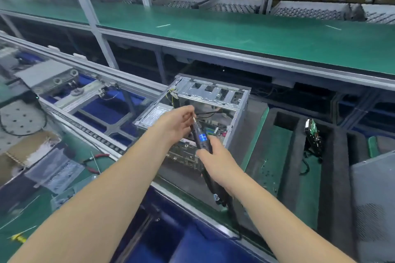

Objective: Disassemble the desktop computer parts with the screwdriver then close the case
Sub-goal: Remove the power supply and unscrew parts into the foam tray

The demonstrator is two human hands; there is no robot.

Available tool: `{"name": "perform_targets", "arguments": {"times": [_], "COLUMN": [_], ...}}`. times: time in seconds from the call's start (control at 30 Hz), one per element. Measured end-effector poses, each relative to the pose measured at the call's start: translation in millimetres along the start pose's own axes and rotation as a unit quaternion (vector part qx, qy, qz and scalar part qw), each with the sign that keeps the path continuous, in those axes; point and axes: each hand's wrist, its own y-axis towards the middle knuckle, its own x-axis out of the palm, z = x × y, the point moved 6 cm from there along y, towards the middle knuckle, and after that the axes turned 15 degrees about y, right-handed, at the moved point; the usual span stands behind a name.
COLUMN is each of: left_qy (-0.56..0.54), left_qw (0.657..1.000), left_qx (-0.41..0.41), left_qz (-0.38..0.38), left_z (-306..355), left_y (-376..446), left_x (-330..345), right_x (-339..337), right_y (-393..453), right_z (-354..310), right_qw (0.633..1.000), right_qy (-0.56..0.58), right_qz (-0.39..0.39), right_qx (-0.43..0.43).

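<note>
The open computer case [198, 117] lies just beyond both hands, its side panel off, with the motherboard [186, 151] showing directly under them and cables looping inside. Above the opening, the right hand [215, 156] is wrapped round the lower body of the electric screwdriver [202, 136], whose cord runs back under that wrist. The left hand [179, 119] pinches at the bit end of the tool with thumb and fingertips; whether it holds a loosened screw or is seating the bit cannot be told.

My reading is that the step in hand is clearing or setting the tip between screws. To do it well, the right hand should keep the tool steady and off its trigger while the left fingers work at the tip. The bit should then go down square into the next screw head, so it does not slip onto the board.

The screwdriver has a lit blue display, but its characters are too blurred to read. No brand or label is legible on the case.

To the right of the right hand sits a dark foam tray [333, 156] with a removed part [313, 134] standing in one slot. Left of the left hand, red-handled pliers [94, 162] lie on the green mat [12, 209].
</note>
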Motion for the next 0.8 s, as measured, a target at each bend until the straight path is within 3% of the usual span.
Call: {"name": "perform_targets", "arguments": {"times": [0.2, 0.47, 0.6, 0.8], "left_qy": [-0.003, 0.006, 0.024, -0.067], "left_qw": [0.999, 0.995, 0.988, 0.976], "left_qx": [-0.009, -0.073, -0.136, -0.179], "left_qz": [-0.046, -0.072, -0.074, -0.109], "left_z": [-10, -82, -136, -187], "left_y": [3, 38, 53, 67], "left_x": [-97, -197, -208, -185], "right_x": [104, 233, 264, 276], "right_y": [13, 23, 21, 23], "right_z": [6, 55, 93, 142], "right_qw": [0.999, 0.990, 0.981, 0.981], "right_qy": [-0.002, -0.014, 0.015, 0.010], "right_qz": [0.038, 0.117, 0.132, 0.104], "right_qx": [0.007, 0.075, 0.142, 0.165]}}
